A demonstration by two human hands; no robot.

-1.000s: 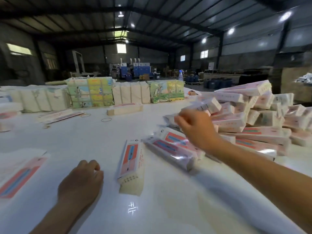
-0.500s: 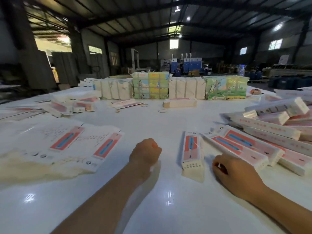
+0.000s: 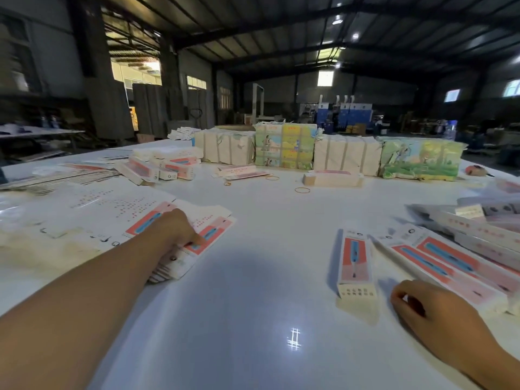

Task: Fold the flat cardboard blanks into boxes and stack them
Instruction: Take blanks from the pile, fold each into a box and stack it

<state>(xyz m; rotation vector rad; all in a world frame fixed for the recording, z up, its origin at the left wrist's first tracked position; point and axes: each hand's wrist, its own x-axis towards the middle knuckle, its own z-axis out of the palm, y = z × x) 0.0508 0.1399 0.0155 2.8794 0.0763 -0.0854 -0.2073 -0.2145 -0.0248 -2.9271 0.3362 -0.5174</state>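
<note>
On the left side of the white table [image 3: 253,277] our left hand [image 3: 174,229] rests on the pile of flat blanks [image 3: 208,235], fingertips pressing the top sheet near its pink-and-blue printed panel. We can't tell whether the thumb has caught an edge; it looks like flat contact, nothing gripped. Our right hand [image 3: 433,313] sits on the table near the right edge, fingers loosely curled, empty, just beside a folded box [image 3: 355,266] but not touching it.

We judge this as the pick-up step: fetching a fresh blank to fold. The next move calls for peeling one sheet off the pile without dragging its neighbours, so a slide toward the near edge and a pinch there looks sensible, with the right hand coming over to help open it.

The blanks are thin white card with small print and a pink panel with a blue stripe, fanned loosely, lower edges overhanging one another. Likely slippery and prone to lifting in pairs. The folded box is long and narrow, same print, lying flat with its end flap facing us. More finished boxes [image 3: 461,249] lie heaped to the right, well apart from the blanks. Wrapped bundles [image 3: 284,147] line the far side.
</note>
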